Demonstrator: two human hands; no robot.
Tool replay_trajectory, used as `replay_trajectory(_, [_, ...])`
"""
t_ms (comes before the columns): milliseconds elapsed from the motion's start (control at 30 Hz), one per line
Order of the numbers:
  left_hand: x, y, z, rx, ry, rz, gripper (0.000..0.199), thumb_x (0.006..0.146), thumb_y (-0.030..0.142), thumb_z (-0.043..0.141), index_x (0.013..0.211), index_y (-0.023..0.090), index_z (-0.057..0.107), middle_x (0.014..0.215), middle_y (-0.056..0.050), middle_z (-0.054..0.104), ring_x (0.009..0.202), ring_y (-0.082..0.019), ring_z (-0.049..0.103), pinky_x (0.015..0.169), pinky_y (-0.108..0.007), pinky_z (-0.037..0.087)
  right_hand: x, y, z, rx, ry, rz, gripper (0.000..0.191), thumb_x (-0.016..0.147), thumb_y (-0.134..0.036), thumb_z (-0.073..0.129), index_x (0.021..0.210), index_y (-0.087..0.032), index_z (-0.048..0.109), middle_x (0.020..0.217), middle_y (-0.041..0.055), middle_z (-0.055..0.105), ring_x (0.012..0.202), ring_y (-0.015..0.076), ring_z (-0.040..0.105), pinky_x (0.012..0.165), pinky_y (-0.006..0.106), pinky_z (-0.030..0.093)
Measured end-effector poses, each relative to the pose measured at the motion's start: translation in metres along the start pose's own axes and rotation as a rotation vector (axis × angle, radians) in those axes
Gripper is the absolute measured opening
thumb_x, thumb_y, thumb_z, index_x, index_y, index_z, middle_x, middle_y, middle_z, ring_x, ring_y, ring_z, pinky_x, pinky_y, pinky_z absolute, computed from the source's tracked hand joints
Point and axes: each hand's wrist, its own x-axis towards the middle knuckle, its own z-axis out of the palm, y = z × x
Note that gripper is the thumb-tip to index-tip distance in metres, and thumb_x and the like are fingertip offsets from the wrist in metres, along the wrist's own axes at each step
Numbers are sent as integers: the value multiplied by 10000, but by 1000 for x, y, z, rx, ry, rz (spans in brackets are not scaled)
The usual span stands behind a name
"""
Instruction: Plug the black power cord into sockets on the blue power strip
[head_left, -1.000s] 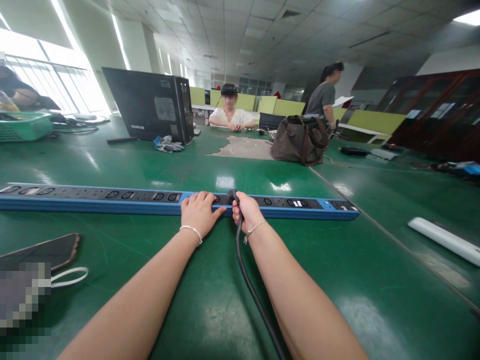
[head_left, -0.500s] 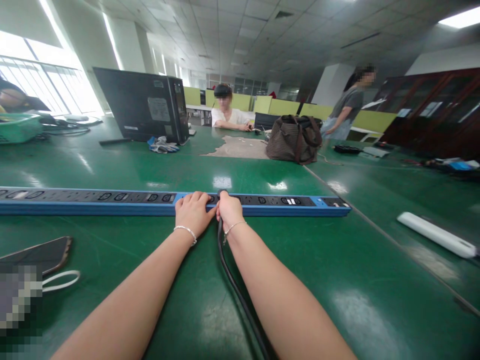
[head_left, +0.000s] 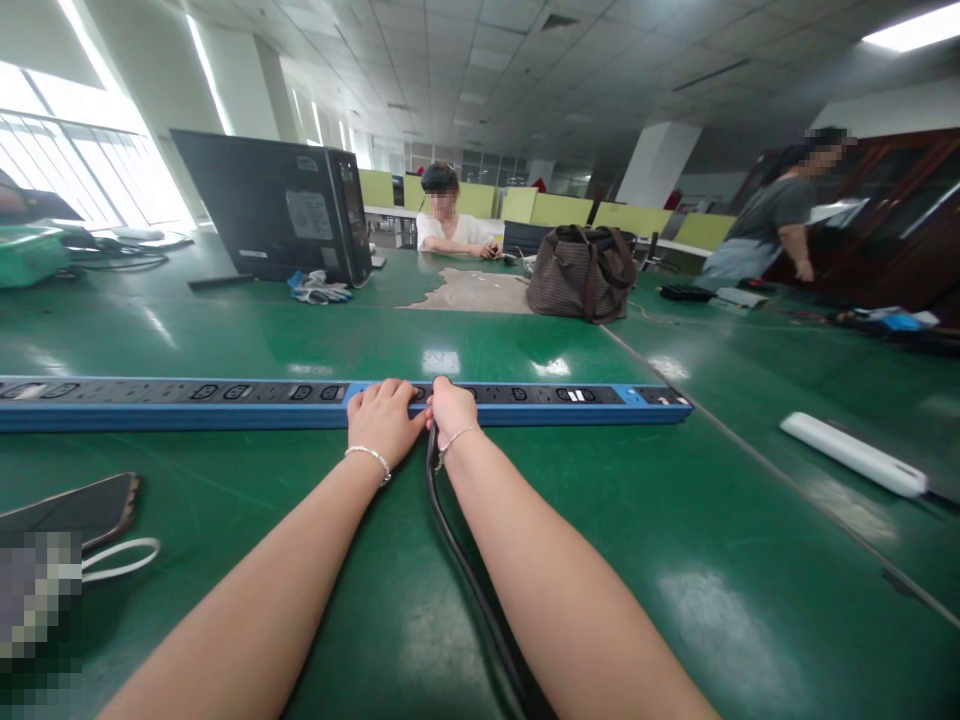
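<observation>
A long blue power strip [head_left: 570, 404] with black sockets lies crosswise on the green table. My left hand [head_left: 384, 418] grips it near the middle, fingers over the top and thumb at the near side. Right beside it, my right hand [head_left: 452, 408] is closed round the plug end of a black power cord [head_left: 459, 560], at the strip's sockets. The plug itself is hidden by my fingers, so how far it sits in a socket cannot be seen. From my hand the cord runs down toward me between my forearms.
A phone [head_left: 97, 505] lies at the left, a white bar-shaped object [head_left: 851, 455] at the right. Farther back are a black computer case [head_left: 262, 210], gloves [head_left: 319, 288] and a brown bag [head_left: 577, 275]. One person [head_left: 454, 220] sits opposite; another [head_left: 780, 220] stands at the right.
The view has shifted slightly. My right hand stays at the strip, and the black plug top seen earlier above its fingers is now covered. The standing person has moved right.
</observation>
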Motion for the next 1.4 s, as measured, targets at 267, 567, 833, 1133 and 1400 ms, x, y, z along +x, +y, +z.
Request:
replay_trajectory(267, [-1,1,0,-16,21,3,320,816,461,469,999,233,599,1132,-70,600,1083,-283,501,893,-441,336,-18,-26,-19,230,-46,334,302,864,-292,385,608,-177,498,375,-40,423,289,90,401,312,199,342])
replay_trajectory(567, [-2,-2,2,-25,21,18,374,823,505,470,1046,232,593,1166,-70,602,1101,-279,506,919,-438,331,-26,-18,-25,295,-89,335,427,914,-331,332,527,-188,441,294,-38,376,242,81,333,279,185,269])
replay_trajectory(833, [-2,-3,3,-45,23,25,390,831,504,461,1082,234,588,1198,-69,594,1136,-272,490,951,-435,314,-22,-11,-31,367,-171,369,411,917,-365,345,558,-187,435,308,-49,395,260,74,351,306,172,304])
replay_trajectory(1133, [-2,-2,3,-33,30,13,399,827,496,469,1101,233,593,1219,-74,587,1136,-274,492,963,-433,307,-25,-4,-40,422,-287,373,460,928,-428,332,582,-166,483,354,-31,462,267,79,408,285,166,272])
replay_trajectory(1400, [-1,-3,4,-11,28,11,399,830,496,470,1114,244,590,1236,-69,582,1149,-266,489,967,-423,313,-20,11,-44,436,-344,308,501,908,-484,385,557,-147,506,366,-21,477,271,67,423,294,154,261])
